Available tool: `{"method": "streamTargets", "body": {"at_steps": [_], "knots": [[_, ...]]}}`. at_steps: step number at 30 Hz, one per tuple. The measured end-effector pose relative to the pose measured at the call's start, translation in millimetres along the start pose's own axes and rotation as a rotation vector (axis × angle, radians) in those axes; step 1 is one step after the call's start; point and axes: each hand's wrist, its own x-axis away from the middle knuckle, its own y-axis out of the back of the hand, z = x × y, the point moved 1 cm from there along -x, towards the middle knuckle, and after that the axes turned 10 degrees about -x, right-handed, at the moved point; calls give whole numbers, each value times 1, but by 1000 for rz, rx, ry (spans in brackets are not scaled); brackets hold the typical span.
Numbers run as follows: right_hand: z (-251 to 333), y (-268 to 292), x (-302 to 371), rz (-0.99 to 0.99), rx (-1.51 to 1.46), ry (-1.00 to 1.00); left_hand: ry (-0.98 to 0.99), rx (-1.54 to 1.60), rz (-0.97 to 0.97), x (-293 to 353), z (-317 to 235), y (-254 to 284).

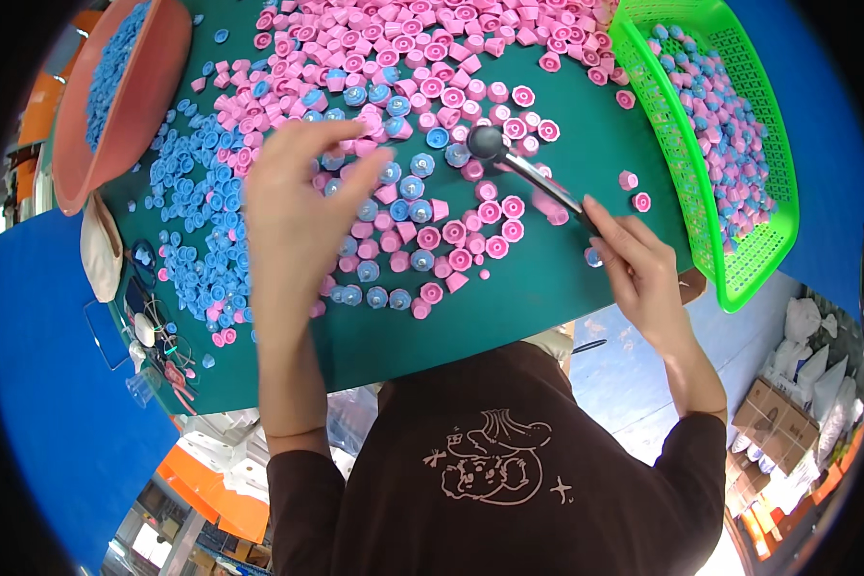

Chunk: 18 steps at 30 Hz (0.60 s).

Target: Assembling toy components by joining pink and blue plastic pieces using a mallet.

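My right hand (636,264) grips a small hammer (547,184) with a round black head and a silver shaft. The hammer's head hangs over the pink and blue pieces. My left hand (298,197), a little blurred, hovers over the pieces with thumb and forefinger apart and nothing visible between them. In front of it stand several pink cups with blue caps (422,165) set on them. Nearby lie bare pink cups (460,259), ridged inside. Loose blue caps (206,182) are spread to the left of my left hand.
A large heap of pink cups (394,38) covers the far part of the green table (566,278). At the left leans a pink basin (158,106) of blue caps. A green basket (706,206) with pink-and-blue pieces stands at the right. Scissors (178,376) lie near the left edge.
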Motion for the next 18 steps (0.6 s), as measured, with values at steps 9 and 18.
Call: {"method": "streamTargets", "body": {"at_steps": [9,18], "knots": [[-31,11,-4,-289,-224,-46,444,-112,-308,66,137,104],[-28,-13,-21,-301,-361,-89,442,-281,7,74,164,86]]}}
